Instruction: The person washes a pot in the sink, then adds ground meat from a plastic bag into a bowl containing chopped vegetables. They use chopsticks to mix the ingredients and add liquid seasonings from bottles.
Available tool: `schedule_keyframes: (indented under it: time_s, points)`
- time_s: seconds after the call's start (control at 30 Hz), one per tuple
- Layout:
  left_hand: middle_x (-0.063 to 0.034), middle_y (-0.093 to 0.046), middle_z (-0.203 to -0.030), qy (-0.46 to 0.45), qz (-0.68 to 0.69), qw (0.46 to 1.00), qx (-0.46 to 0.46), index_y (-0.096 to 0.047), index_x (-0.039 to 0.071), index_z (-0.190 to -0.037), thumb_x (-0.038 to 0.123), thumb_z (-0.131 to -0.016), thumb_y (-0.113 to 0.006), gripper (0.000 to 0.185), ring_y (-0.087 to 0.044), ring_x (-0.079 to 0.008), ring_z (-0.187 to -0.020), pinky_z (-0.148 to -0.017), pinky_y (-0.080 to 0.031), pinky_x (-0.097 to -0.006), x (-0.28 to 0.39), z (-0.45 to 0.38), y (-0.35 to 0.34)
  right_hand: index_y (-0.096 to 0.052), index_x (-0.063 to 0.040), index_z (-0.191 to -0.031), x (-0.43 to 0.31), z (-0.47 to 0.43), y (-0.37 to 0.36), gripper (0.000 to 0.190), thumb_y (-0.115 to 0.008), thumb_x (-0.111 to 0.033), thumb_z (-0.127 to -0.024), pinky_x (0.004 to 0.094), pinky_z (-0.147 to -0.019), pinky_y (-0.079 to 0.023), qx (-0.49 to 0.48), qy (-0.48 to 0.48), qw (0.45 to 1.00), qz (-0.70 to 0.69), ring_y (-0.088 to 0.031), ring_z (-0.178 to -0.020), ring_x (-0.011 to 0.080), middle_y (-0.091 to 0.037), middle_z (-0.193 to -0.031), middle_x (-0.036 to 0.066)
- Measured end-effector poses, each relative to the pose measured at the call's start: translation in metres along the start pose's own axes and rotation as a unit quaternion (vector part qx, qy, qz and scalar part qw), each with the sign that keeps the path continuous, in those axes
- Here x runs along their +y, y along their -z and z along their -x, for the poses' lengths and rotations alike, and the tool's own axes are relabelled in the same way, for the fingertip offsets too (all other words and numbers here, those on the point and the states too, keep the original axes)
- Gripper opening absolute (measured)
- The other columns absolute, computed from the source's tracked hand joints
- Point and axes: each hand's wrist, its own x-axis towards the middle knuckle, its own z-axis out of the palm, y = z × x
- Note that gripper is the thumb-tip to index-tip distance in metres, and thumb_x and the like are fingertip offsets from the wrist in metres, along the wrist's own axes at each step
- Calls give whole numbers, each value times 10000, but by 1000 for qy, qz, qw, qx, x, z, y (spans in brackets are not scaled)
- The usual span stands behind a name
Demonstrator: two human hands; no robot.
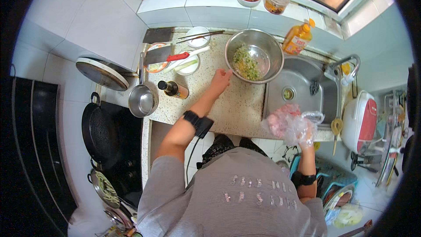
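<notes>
My left hand (pixel 221 80) is over the speckled countertop (pixel 235 112), its fingers beside the lower left rim of a large stainless steel bowl (pixel 254 56). It holds nothing that I can see. Chopped green and yellowish food (pixel 246 64) lies in the bowl. My right hand (pixel 307 135) grips a clear plastic bag of pink meat (pixel 283 118) at the near edge of the steel sink (pixel 302 105); the plastic partly covers the fingers. Left of the bowl, a cleaver with a red handle (pixel 177 56) lies across two small dishes, near pieces of white scallion (pixel 197 52).
A dark sauce bottle (pixel 173 90) and a steel saucepan (pixel 142 100) stand on the left of the counter. Chopsticks (pixel 200 36) rest on a white bowl. A yellow pump bottle (pixel 297 38) is behind the sink, a faucet (pixel 343 67) and a red-and-white appliance (pixel 359 120) to its right.
</notes>
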Motion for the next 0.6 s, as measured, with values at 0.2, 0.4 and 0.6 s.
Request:
schedule_keyframes:
  time_s: [0.2, 0.4, 0.6]
  points:
    - [-116, -536, -994, 42, -31, 998, 32, -456, -24, -1086, 201, -935, -612, 312, -625, -219, -881, -740, -598, -363, -15, -28, -27, -506, -30, -1257, 17, 0, 29, 589, -656, -386, -812, 398, -964, -456, -22, 16, 974, -225, -582, -1105, 263, -600, -1194, 133]
    - [-133, -548, -1029, 65, 125, 987, 81, -459, -42, -1091, 128, -917, -591, 277, -629, -216, -887, -745, -603, -357, -52, 80, -8, -520, -28, -1237, 32, -16, 47, 499, -630, -326, -852, 383, -960, -462, -94, -17, 937, -336, -588, -1092, 250, -610, -1180, 119]
    - [-72, -566, -1041, 125, 94, 970, 188, -494, 36, -1100, 145, -933, -584, 219, -586, -160, -908, -713, -561, -303, -97, 187, 36, -558, -29, -1197, 18, -62, 27, 408, -620, -268, -873, 367, -955, -467, -240, -19, 934, -265, -600, -1070, 238, -631, -1147, 103]
